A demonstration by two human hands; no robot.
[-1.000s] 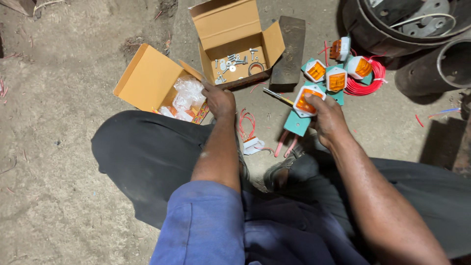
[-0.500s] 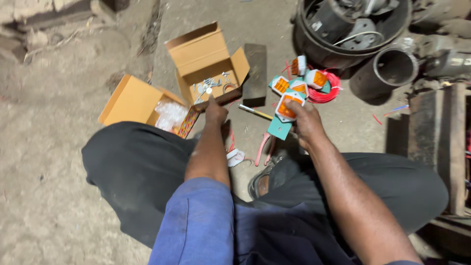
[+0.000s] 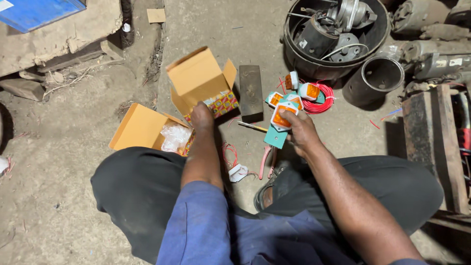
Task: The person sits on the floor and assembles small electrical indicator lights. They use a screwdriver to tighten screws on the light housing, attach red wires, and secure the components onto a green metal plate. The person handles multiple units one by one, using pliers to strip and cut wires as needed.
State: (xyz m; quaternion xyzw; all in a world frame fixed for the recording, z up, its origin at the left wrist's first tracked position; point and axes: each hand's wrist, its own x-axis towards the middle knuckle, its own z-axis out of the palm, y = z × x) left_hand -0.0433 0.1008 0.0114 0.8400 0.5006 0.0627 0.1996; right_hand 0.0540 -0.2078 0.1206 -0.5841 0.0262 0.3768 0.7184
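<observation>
While the right hand [image 3: 300, 131] grips a white-framed amber lamp [image 3: 283, 118] upright on its teal base, fingers wrapped around it, the left hand [image 3: 201, 116] reaches forward into the open cardboard box [image 3: 201, 81] on the floor; its finger spread is hidden.

Crowded floor ahead of the knees, open floor at the left

The left hand [image 3: 202, 117] sits wedged between two open cardboard boxes [image 3: 198, 81], with a dark block [image 3: 251, 92] just right of the upper one. Right of the right hand [image 3: 300, 131] and its orange lamp [image 3: 283, 118], more lamps [image 3: 308, 91], red wire [image 3: 325, 98], a metal tub [image 3: 338, 68] and a cylinder [image 3: 374, 78] fill the floor's far right corner. Bare concrete floor [image 3: 59, 147] lies open toward the left edge.
</observation>
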